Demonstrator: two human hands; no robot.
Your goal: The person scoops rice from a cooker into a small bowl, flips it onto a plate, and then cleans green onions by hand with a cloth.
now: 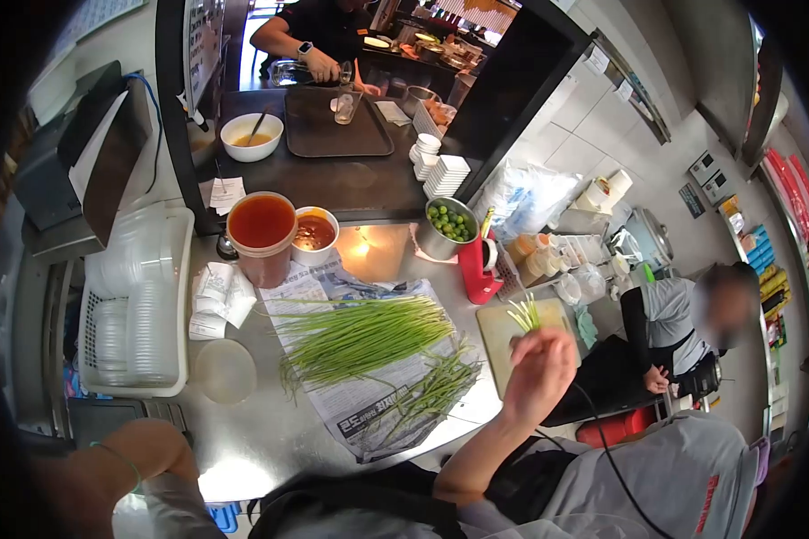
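Note:
My right hand (541, 366) is closed around a small bunch of green stalks (525, 314), pale ends upward, over a cutting board (490, 337). My left hand (67, 474) is at the dark lower-left edge, beside a green wristband; its fingers cannot be made out. Long green stalks (368, 337) lie in a wide pile on newspaper (355, 413), with a smaller, looser heap (436, 386) at its lower right.
A tub of red sauce (261, 225) and a sauce bowl (314, 235) stand behind the newspaper. Plastic containers (139, 332) fill a basket at left. A pot of green fruits (449, 225) stands behind right. People are at the pass (319, 63) and at right (679, 314).

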